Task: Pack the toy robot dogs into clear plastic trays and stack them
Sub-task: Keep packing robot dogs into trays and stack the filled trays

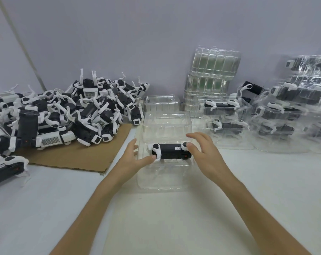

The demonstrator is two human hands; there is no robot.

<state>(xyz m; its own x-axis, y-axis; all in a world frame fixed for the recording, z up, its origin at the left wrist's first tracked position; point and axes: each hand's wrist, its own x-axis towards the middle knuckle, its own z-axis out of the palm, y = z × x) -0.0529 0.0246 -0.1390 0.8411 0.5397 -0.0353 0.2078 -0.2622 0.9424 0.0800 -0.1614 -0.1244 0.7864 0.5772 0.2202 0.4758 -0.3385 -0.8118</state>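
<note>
A black-and-white toy robot dog [171,151] lies on its side in an open clear plastic tray [163,176] in front of me, the tray's lid half [166,126] lying behind it. My left hand [135,157] touches the dog's left end with its thumb, fingers spread and straight. My right hand [200,150] rests fingertips on the dog's right end, fingers relaxed. A big pile of loose robot dogs [78,111] lies at the left on cardboard [78,157].
Stacks of packed clear trays [288,115] stand at the right. More packed trays [226,115] sit behind my right hand. A tall stack of empty trays [211,74] leans at the wall, and a single empty tray [161,103] lies beside it.
</note>
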